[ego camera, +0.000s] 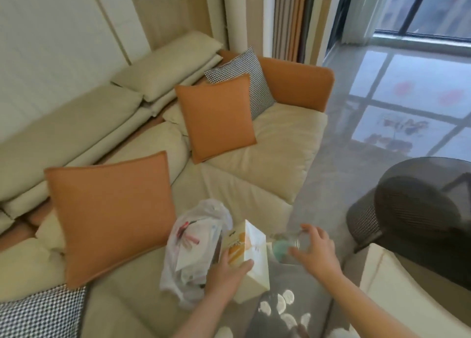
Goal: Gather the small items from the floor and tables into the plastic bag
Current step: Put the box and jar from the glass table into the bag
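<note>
A thin white plastic bag lies open on the beige sofa seat, with small items showing through it, among them something red. My left hand grips a cream and orange carton, held upright right beside the bag's mouth. Just to the right, my right hand holds a clear glass jar with something teal inside, tipped on its side above the floor and close to the carton.
Orange cushions and checked cushions crowd the sofa. A dark round table stands at the right above a glossy grey floor. A grey rug with pale spots lies at my feet beside a cream seat.
</note>
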Demonstrator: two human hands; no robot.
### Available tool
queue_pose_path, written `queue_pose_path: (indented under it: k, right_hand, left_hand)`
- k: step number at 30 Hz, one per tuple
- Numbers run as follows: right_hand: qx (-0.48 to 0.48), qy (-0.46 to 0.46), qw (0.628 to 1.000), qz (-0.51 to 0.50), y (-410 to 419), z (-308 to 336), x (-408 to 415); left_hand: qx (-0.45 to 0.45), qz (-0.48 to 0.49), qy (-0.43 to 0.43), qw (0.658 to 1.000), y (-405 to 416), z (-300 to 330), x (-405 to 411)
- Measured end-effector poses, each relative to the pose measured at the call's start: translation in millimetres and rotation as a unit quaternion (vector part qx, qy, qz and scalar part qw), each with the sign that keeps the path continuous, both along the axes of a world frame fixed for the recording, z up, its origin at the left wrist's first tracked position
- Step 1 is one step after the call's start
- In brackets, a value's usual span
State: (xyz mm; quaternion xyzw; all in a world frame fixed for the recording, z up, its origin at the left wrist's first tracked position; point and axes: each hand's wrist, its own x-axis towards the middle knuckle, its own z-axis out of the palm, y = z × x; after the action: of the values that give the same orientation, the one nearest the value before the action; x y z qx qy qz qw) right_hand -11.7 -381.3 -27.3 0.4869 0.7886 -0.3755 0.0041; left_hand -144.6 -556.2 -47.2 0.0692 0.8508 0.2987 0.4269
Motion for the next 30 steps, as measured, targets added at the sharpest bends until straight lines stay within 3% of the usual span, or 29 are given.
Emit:
queue_pose_path:
  k: [12, 21, 30]
  right_hand:
    - [0.032, -0.012, 0.989, 0.144, -99, -6, -107]
    - [0.093, -0.008, 0.959, 0.268, -76, -26, -187]
    - [0.148, 0.000, 0.919, 0.365, -46, -47, -232]
  left_hand:
    - [-0.021, 0.120, -0.038, 0.992, -121, -15, -72]
    - [-0.166, 0.064, 0.045, 0.983, -91, -51, -118]
    - [-0.225, 0.043, 0.093, 0.969, -29, -94, -149]
